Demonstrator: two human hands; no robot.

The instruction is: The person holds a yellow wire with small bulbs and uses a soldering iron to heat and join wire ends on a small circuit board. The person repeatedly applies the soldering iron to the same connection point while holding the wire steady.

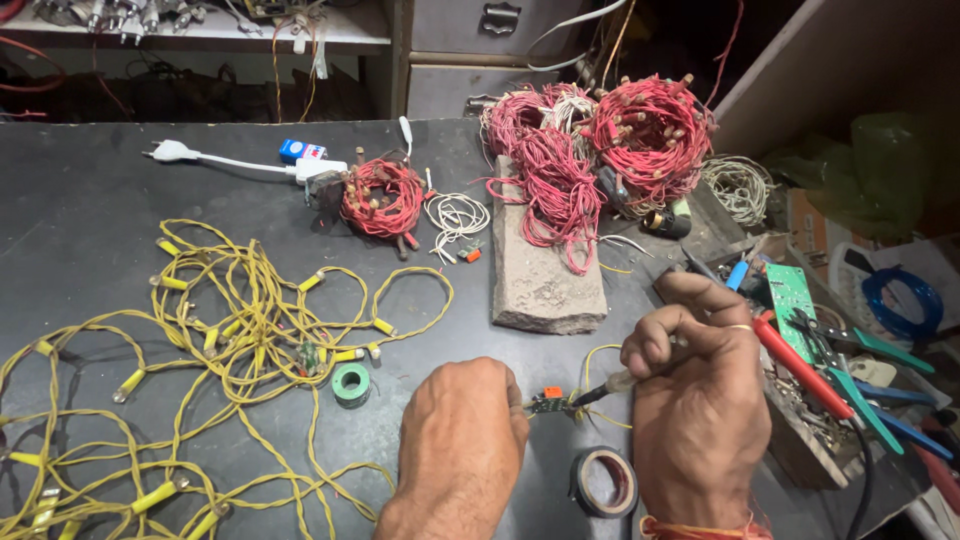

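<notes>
Tape roll (603,481) bottom centre; left hand (462,437) pinches small circuit board (548,403), right hand (695,400) fingers closed round, probably, a soldering iron (612,384).

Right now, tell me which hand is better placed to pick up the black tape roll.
Probably right: the right hand is beside the black tape roll, though it holds a soldering iron. The left hand pins the small circuit board.

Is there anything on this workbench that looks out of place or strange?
Yes. A rough grey stone slab lies among the wiring on the dark tabletop, with tangled red wire bundles draped over its far end. The yellow wire string sprawls in loose loops. Nothing looks spilled or broken.
</notes>
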